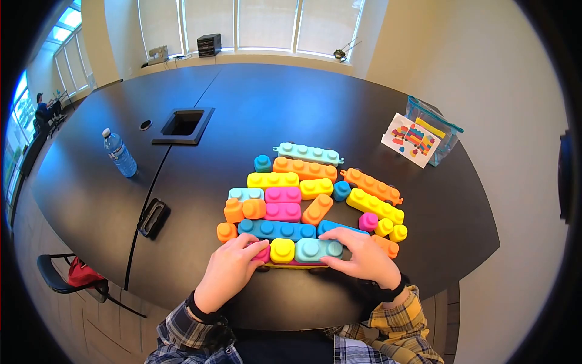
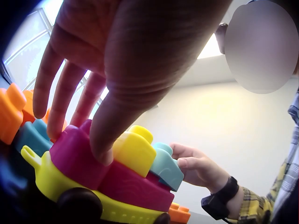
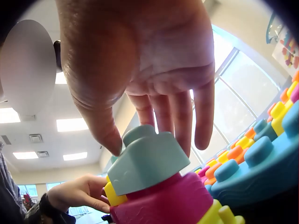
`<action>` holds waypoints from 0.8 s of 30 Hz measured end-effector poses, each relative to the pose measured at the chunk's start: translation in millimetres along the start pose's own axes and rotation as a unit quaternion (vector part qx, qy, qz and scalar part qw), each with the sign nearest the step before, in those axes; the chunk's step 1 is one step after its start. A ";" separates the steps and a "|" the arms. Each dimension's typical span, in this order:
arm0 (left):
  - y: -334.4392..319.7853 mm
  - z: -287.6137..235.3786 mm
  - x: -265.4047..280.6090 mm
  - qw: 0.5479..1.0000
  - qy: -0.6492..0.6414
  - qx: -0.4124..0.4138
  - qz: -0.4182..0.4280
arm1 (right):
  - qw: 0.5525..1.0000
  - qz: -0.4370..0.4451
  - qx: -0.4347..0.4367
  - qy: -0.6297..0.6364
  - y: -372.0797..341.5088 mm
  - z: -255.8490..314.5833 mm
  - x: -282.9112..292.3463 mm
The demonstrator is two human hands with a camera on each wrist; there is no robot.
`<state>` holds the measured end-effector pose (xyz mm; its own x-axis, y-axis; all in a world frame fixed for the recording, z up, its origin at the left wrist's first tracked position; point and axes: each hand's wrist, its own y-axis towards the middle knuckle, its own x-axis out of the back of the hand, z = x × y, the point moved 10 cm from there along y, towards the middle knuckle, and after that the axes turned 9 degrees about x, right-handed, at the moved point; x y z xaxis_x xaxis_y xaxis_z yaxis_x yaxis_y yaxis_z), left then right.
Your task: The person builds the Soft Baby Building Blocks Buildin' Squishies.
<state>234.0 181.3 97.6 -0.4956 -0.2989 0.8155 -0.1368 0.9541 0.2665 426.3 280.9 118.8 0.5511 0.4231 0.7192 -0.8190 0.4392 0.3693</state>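
Note:
On a yellow wheeled base (image 2: 126, 212) sits a magenta layer (image 3: 161, 203), with a magenta block (image 2: 77, 156), a yellow block (image 1: 282, 250) and a light teal block (image 1: 310, 250) along its top. My left hand (image 1: 229, 273) grips the magenta block at the left end, thumb on the near side and fingers on the far side. At the other end my right hand (image 1: 364, 259) holds the light teal block between thumb and fingers. Just behind lies a long blue block (image 1: 277, 230); a second blue piece (image 1: 339, 228) is partly covered by my right hand.
Farther back lie orange wheeled bases (image 1: 305, 168), a teal one (image 1: 308, 153), magenta blocks (image 1: 283, 212) and yellow blocks (image 1: 273, 180). A water bottle (image 1: 120, 155) and black case (image 1: 153, 218) are left; a picture card (image 1: 411, 140) leans on a clear bin (image 1: 445, 134) at right.

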 end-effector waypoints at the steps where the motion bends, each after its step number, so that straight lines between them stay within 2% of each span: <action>1: -0.1 -0.3 -0.2 1.000 0.001 -0.002 -0.001 | 1.000 0.000 0.000 0.000 0.1 -0.7 -2.6; 4: 0.2 3.7 -3.7 1.000 -0.008 0.015 0.023 | 1.000 0.010 0.012 0.006 -0.5 -1.4 -10.6; 6: 0.5 3.1 -3.5 1.000 -0.006 0.013 0.023 | 0.999 0.029 -0.023 0.016 -2.6 -8.5 -16.1; 22: 0.3 0.1 -3.2 1.000 0.004 0.013 0.014 | 0.999 0.030 -0.031 0.013 -7.8 -14.1 -23.5; 24: 0.6 0.0 -2.8 1.000 0.005 0.013 0.013 | 0.998 0.046 -0.031 -0.025 -8.1 -13.7 -25.5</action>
<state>235.3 182.8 95.5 -0.4916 -0.2736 0.8267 -0.1460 0.9618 0.2315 421.1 277.4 89.4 0.4635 0.4246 0.7777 -0.8537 0.4490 0.2637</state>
